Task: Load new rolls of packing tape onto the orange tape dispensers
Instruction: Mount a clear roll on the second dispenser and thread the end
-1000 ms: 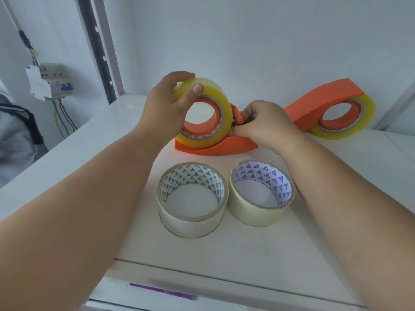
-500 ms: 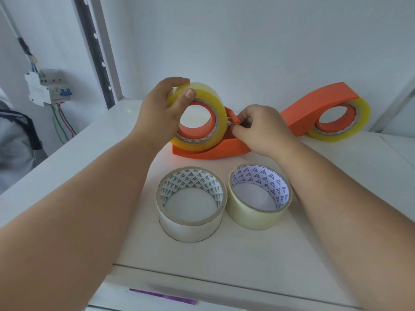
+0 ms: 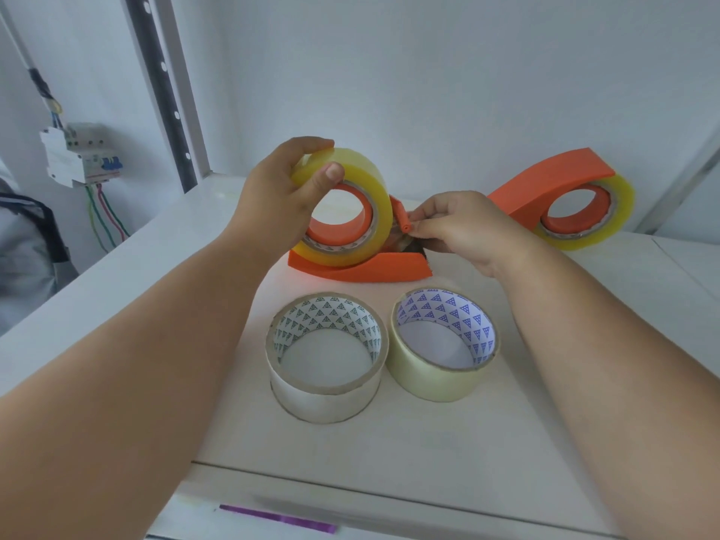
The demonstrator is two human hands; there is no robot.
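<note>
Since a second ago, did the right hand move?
Yes. The right hand slid a little right, away from the near dispenser's roller, uncovering its cutter end.

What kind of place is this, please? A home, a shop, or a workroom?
Probably a workroom or packing station, though I cannot be sure. A white shelf surface on a perforated metal upright holds tape rolls and orange tape dispensers, and a circuit breaker with bare wires hangs on the wall.

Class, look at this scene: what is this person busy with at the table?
A person is fitting tape onto an orange dispenser. The left hand grips the yellow roll seated on its hub, while the right hand pinches near the small orange roller beside the roll. A second loaded dispenser stands at the back. Two loose rolls lie flat on the table in front.
</note>
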